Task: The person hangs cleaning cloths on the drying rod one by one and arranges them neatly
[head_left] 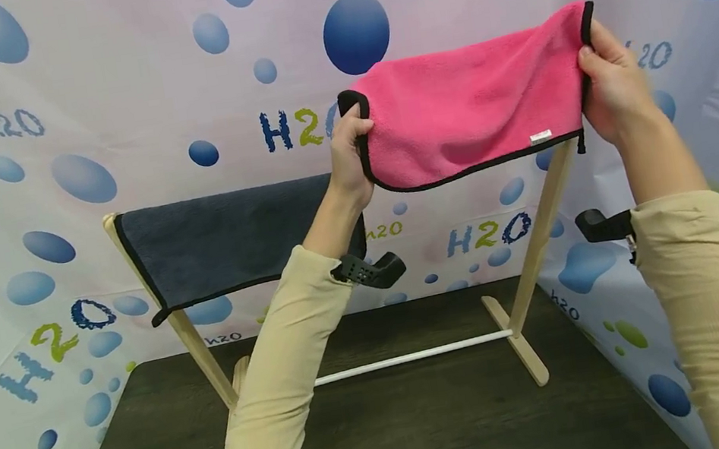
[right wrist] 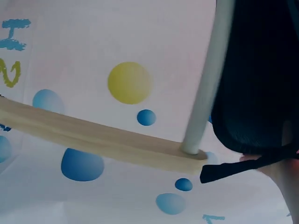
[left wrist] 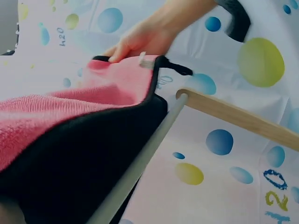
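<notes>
A pink towel point(head_left: 467, 106) with black edging and a small white tag is stretched between both hands in the head view. The left hand point(head_left: 349, 153) grips its left edge, thumb over the pink face. At the opposite edge the right hand point(head_left: 615, 81) pinches it, a little higher. The wrist views show the towel's other face point(right wrist: 257, 84) as dark, close beside the rack's white rod point(left wrist: 135, 168). A black loop point(left wrist: 176, 66) dangles from one corner. To the left, a dark grey towel point(head_left: 230, 239) hangs over the rack, partly behind the left forearm.
The wooden rack has a left post point(head_left: 201, 354), a right post point(head_left: 544, 237) and a white lower bar point(head_left: 413, 357). It stands on a dark wooden table point(head_left: 430, 429). A bubble-printed curtain point(head_left: 125, 81) surrounds the table at the back and sides.
</notes>
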`<state>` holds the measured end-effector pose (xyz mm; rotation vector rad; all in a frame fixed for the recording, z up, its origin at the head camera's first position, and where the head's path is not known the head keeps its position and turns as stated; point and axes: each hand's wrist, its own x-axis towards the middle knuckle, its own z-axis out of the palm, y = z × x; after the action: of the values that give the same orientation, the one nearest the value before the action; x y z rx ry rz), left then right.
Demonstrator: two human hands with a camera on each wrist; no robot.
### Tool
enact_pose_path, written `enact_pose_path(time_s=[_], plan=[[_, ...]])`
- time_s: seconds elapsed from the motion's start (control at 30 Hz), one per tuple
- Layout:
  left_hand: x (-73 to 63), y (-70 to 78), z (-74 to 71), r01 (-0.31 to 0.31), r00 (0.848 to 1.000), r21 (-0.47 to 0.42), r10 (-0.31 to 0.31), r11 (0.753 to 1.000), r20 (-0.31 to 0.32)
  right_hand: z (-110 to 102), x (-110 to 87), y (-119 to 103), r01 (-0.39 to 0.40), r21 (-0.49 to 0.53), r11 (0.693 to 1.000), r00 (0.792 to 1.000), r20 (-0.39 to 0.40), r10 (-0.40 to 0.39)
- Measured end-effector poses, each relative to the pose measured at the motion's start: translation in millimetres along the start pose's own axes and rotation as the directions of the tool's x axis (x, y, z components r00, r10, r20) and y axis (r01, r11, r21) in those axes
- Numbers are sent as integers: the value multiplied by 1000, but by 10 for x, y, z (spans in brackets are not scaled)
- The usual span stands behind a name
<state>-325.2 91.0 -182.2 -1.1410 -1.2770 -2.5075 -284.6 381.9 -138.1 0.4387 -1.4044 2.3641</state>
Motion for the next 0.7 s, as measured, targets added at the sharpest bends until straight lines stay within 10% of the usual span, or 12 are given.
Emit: enact_pose_path(time_s=[0.13, 0.33, 0.7], plan=[[-80, -9, -49, 105, 994, 6, -105, 994, -32, -88, -123, 82, -121, -179, 976, 991, 38, 130], [-318, -54, -130, 228, 974, 61, -227, 972, -29, -252, -305, 177, -228, -550, 804, 954, 41, 298], [-642, -159, -215, 248, 967, 99, -253, 964, 39, -511, -595, 287, -215, -727, 652, 947, 9, 322]])
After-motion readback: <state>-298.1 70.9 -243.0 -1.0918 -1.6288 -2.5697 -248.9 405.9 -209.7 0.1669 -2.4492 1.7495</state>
